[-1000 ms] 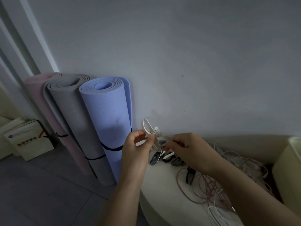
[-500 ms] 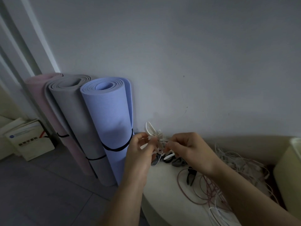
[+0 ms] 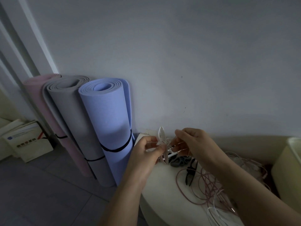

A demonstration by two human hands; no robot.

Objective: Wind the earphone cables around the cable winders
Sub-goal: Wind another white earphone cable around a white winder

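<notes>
Nearest, loose pink cable loops (image 3: 184, 191) lie on a pale table (image 3: 162, 198). Above its far left edge, the left hand (image 3: 143, 154) pinches a white cable winder (image 3: 161, 136) upright. The right hand (image 3: 193, 144) pinches a thin earphone cable (image 3: 168, 141) just beside it with curled fingers. Beyond, three rolled mats (image 3: 107, 128) stand against the wall.

No txt legible. Only print is on the white rectangular carton (image 3: 32, 145), on the floor far to the left of the left hand (image 3: 145, 154). One row of dark bold chars (image 3: 26, 142) runs across the carton's front face, too blurred to read, script can't tell. A small round blue logo (image 3: 10, 138) sits at the upper-left corner w/ a thin print line beside it, also illegible.
</notes>
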